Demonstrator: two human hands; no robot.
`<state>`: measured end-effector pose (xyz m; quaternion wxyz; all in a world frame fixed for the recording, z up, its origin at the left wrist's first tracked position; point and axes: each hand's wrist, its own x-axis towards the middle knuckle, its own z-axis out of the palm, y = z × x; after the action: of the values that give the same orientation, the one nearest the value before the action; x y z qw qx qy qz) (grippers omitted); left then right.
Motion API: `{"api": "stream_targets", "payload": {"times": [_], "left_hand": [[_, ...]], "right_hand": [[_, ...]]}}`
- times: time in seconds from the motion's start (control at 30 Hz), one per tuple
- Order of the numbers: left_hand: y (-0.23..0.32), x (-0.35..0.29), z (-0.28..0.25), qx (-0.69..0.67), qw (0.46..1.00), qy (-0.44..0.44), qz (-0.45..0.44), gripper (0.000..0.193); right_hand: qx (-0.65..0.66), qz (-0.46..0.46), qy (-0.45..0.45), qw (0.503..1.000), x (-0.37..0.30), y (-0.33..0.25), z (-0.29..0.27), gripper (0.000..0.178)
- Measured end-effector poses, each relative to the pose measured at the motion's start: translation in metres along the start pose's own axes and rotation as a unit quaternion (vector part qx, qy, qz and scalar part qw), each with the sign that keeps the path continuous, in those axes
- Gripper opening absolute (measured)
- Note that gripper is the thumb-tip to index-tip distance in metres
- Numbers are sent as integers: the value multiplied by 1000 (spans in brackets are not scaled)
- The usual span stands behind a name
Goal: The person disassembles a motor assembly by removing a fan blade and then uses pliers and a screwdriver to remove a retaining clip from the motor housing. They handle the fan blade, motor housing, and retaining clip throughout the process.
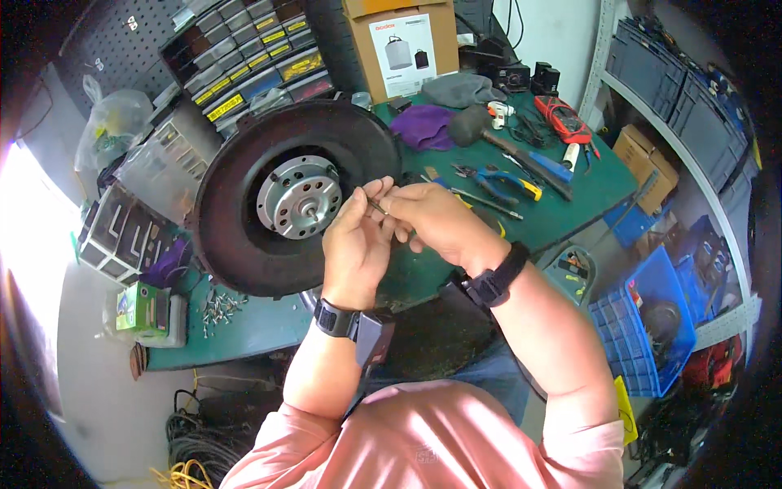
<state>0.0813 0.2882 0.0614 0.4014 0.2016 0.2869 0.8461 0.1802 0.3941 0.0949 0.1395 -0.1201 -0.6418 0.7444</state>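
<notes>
Above the near part of the workbench, my left hand (357,251) and my right hand (436,218) meet. Fingers of both are closed around a small, thin dark metal piece (376,207), whose exact kind is too small to make out. Its ends are partly covered by the fingertips. Just left of my hands stands a large black round housing (224,191), tilted toward me. In its middle sits a silver metal motor (297,198) with round holes and a short centre shaft. My left hand is in front of the housing's right side.
Loose screws (221,311) lie on the green workbench (265,326) at left. Pliers (498,183), a mallet (472,126), a purple cloth (422,127) and a red multimeter (562,120) lie to the right. Drawer bins (248,61) and a cardboard box (358,49) stand behind; a blue crate (631,330) stands below right.
</notes>
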Motion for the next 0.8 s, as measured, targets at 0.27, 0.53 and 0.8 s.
{"api": "stream_targets", "payload": {"times": [0.27,0.53,0.8], "left_hand": [[-5,-3,13,-22,999,26,16,32],[-7,-20,22,-65,996,54,-11,26],[-21,-49,-4,87,993,2,-79,29]], "right_hand": [[-356,-155,64,919,6,-13,8,16],[-678,-362,210,604,-15,-18,42,7],[-219,-211,150,941,-50,49,16,21]]}}
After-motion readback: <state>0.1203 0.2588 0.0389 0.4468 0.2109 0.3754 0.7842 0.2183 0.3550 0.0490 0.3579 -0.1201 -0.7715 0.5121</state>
